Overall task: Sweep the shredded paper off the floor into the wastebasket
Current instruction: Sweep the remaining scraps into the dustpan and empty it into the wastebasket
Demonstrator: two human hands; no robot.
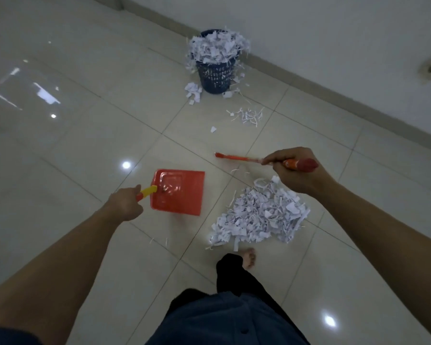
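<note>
Just below the right hand [295, 170], fingers wrapped round the red brush [237, 157], sits the shredded paper [259, 212]; left hand [125, 202] grips the dustpan [179, 192] handle, overflowing wastebasket [215, 75] well beyond

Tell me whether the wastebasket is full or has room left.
Full. Shredded paper heaps above the wastebasket rim and hangs over its sides, with more fallen around its base.

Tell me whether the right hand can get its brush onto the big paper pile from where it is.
Probably yes. The right hand grips the brush just beyond the big paper pile, and nothing lies between them; the dustpan sits off to the pile's left.
</note>
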